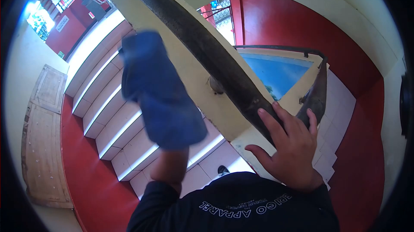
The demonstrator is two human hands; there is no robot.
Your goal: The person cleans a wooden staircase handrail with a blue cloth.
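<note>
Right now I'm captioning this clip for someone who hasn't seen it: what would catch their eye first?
A blurred blue cloth fills the centre left, covering the left hand that holds it up. To its right a dark, worn handrail runs diagonally down to the right hand, which rests on it with fingers spread. Behind them, white stairs rise between red walls.

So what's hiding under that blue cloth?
The left hand, likely: only its wrist shows below the blue cloth. The cloth covers the fingers. White stairs lie farther down behind it.
</note>
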